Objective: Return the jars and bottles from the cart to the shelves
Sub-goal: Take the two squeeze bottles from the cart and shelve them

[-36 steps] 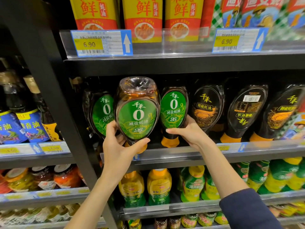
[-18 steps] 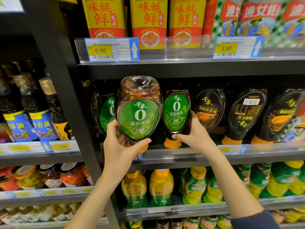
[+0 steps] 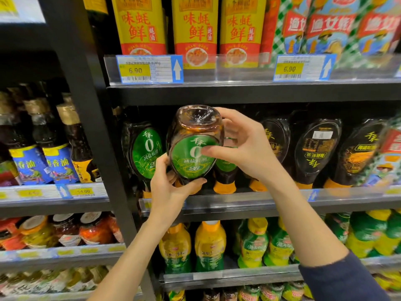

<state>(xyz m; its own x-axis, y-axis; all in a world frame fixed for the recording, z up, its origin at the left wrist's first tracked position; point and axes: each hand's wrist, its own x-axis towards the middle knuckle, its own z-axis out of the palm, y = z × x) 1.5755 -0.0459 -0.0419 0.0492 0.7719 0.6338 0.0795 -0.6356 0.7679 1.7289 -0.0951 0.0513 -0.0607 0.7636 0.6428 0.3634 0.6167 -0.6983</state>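
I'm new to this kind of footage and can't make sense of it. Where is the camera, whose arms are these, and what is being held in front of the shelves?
There is no machine here. These are a person's two bare hands, filmed by one wide-angle camera worn on their head, looking forward and down. All the pictures come from that view. The left hand grips the lower part of a green-label squeeze bottle, which is held base up. The right hand curls over its top, thumb on the label. The bottle is at the front of the middle shelf, beside a matching bottle and dark-label bottles. The left hand hides whether it already rests on the shelf.
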